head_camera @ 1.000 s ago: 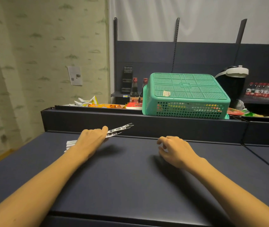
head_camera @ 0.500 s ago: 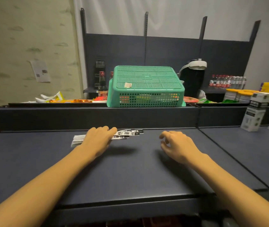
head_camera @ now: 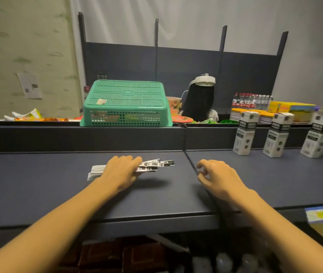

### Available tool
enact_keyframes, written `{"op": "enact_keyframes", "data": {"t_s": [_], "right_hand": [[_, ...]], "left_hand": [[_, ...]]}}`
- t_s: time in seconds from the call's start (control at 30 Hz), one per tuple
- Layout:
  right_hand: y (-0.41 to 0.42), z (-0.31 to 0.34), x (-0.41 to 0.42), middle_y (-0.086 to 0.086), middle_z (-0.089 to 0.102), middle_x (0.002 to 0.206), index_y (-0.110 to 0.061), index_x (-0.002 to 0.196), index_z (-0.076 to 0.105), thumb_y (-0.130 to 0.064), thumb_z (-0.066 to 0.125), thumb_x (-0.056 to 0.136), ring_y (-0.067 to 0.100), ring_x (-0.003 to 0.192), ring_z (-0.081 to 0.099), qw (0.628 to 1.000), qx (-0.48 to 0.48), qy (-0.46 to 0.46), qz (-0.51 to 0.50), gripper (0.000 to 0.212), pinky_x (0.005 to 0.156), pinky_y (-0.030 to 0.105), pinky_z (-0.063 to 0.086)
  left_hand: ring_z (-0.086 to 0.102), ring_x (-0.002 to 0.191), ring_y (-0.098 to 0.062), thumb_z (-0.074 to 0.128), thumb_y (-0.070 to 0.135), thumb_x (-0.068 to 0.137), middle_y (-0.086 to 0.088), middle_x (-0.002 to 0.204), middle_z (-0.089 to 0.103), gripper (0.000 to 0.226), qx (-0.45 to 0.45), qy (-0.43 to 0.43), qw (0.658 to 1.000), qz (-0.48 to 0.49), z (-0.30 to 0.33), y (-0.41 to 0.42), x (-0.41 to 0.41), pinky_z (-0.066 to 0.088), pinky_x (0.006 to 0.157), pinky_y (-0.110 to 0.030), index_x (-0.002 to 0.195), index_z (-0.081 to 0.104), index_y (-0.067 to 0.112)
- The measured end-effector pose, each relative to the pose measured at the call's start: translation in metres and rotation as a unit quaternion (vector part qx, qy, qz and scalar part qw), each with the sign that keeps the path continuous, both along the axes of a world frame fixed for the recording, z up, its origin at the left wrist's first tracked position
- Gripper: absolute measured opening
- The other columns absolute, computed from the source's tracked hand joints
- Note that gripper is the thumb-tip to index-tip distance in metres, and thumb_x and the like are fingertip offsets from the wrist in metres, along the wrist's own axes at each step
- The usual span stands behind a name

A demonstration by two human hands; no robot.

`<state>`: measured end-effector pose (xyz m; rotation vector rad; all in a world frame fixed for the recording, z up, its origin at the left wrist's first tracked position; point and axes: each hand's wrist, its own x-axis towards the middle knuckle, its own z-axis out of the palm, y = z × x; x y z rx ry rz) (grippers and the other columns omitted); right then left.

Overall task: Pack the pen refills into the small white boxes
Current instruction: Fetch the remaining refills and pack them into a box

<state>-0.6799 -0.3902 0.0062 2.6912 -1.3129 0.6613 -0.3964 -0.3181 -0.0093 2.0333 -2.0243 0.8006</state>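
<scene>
My left hand grips a bundle of packaged pen refills over the dark shelf; their black-and-white ends stick out to the right and their white ends to the left. My right hand hovers just right of the shelf seam with fingers loosely curled, holding nothing. Three small white boxes stand upright at the back right: the nearest, the middle one and the far one.
An upturned green basket sits on the raised ledge behind. A black object with a white headset, bottles, yellow packs and snack wrappers line the back. The shelf's front edge is near.
The view has swung right, bringing the three white boxes fully into sight. My left hand still holds the refills, now lower and nearer the shelf. My right hand stays loosely curled.
</scene>
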Motion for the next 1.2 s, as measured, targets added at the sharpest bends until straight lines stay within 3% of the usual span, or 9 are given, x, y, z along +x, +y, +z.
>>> {"op": "enact_keyframes", "data": {"t_s": [0.2,0.53,0.9,1.2], "right_hand": [[-0.022,-0.004,-0.095,-0.001,0.063,0.114,-0.023,0.123,0.055,-0.031,0.047,0.097,0.021,0.1,0.059,1.0,0.016,-0.002,-0.027,0.029,0.082,0.034,0.05],[-0.069,-0.006,-0.214,-0.001,0.064,0.115,-0.024,0.123,0.054,-0.033,0.05,0.095,0.021,0.1,0.061,0.993,0.047,-0.021,-0.104,0.03,0.084,0.038,0.053],[-0.162,-0.004,-0.33,-0.001,0.065,0.106,-0.023,0.123,0.055,-0.032,0.051,0.095,0.02,0.095,0.061,0.985,0.055,-0.011,-0.163,0.03,0.083,0.039,0.053],[-0.232,-0.006,-0.398,-0.002,0.066,0.11,-0.025,0.122,0.056,-0.033,0.052,0.095,0.022,0.098,0.061,0.985,0.063,-0.028,-0.158,0.028,0.085,0.04,0.053]], "left_hand": [[0.056,0.098,-0.029,0.044,0.04,0.095,-0.004,0.104,0.06,0.024,0.007,0.016,1.0,-0.009,-0.001,-0.03,-0.101,0.03,0.07,-0.032,0.106,0.048,0.019],[0.057,0.093,-0.028,0.044,0.041,0.094,-0.003,0.104,0.06,0.026,0.022,0.008,0.994,-0.104,0.009,-0.111,-0.233,0.029,0.066,-0.032,0.106,0.048,0.018],[0.058,0.091,-0.024,0.041,0.055,0.093,0.0,0.102,0.06,0.034,0.075,0.05,0.978,-0.187,-0.007,-0.231,-0.35,0.049,0.071,-0.039,0.105,0.047,0.023],[0.057,0.086,-0.019,0.04,0.063,0.091,0.003,0.099,0.06,0.04,0.115,0.045,0.975,-0.187,-0.004,-0.288,-0.416,0.05,0.07,-0.038,0.103,0.047,0.025]]}}
